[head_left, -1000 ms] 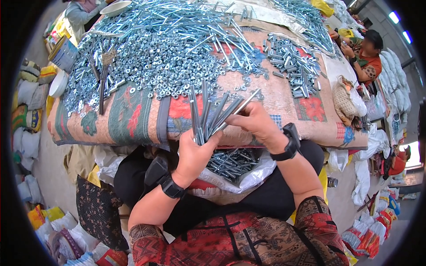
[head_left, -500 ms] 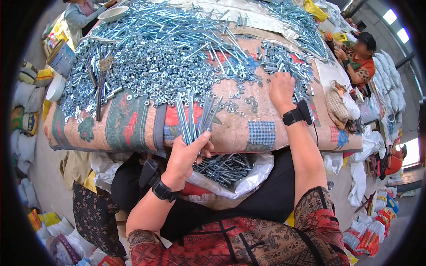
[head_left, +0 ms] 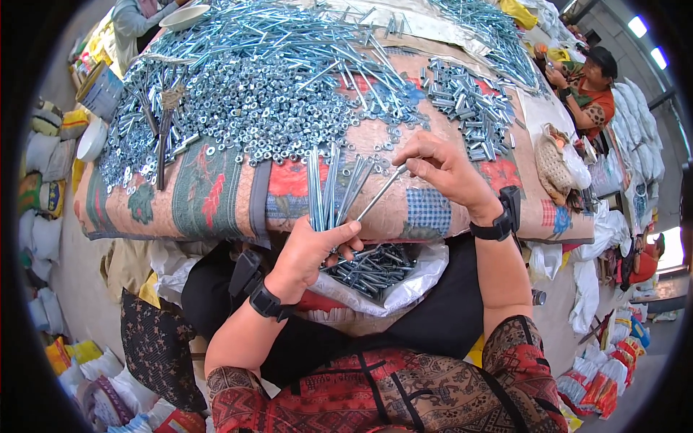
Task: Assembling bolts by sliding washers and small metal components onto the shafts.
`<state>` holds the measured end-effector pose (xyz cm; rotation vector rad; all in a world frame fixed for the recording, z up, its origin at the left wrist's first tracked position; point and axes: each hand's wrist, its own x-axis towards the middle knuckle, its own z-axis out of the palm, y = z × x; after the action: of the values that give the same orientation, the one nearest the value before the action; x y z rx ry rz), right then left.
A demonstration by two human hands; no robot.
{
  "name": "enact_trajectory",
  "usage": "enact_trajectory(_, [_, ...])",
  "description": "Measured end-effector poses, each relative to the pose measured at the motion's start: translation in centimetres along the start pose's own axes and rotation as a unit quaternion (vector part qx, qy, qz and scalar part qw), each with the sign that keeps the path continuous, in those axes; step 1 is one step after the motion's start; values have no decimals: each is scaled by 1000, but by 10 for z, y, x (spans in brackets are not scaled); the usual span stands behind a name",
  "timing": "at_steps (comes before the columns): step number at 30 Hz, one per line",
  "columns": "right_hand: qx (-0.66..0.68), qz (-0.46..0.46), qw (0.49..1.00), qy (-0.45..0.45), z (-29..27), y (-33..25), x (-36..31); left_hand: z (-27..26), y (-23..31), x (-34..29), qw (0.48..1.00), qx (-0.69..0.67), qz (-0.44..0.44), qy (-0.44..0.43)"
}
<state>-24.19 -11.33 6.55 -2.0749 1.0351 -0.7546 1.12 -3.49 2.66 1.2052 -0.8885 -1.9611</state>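
Note:
My left hand (head_left: 307,252) is closed round the lower ends of several long, thin metal rods (head_left: 333,191), which fan upward above the table's front edge. One rod (head_left: 379,195) leans out to the right from this bunch. At its upper end my right hand (head_left: 451,173) pinches a small metal sleeve (head_left: 401,170), partly hidden by the fingers. Beyond the right hand lies a pile of short metal sleeves (head_left: 469,108). Loose washers (head_left: 390,141) are scattered between that pile and the rods.
A heap of nuts (head_left: 253,108) covers the patterned table cover (head_left: 303,180), with long rods (head_left: 281,36) behind it. On my lap a white sack (head_left: 426,278) holds dark assembled bolts (head_left: 372,270). A co-worker (head_left: 588,94) sits at the far right.
My right hand has come back from the sleeve pile toward the left hand and now pinches a sleeve at a rod's end. That rod now slants away from the bunch.

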Motion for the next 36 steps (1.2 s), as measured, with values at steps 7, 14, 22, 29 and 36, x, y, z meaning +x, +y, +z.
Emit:
enact_trajectory(7, [344,187,920,9,25,-5,-6,6,1,-1,1000,7,-11,4])
enact_trajectory(14, [348,174,919,-70,76,-28,-9,-6,-4,8,995,-90,20,40])
enact_trajectory(22, [-165,97,971,140,47,43,11,-13,-2,8,993,-118,9,28])
enact_trajectory(29, [-50,169,978,109,32,40,8,-13,0,1,992,-113,36,54])
enact_trajectory(36, [-129,74,987,57,38,35,-7,-14,9,-4,992,-105,29,61])
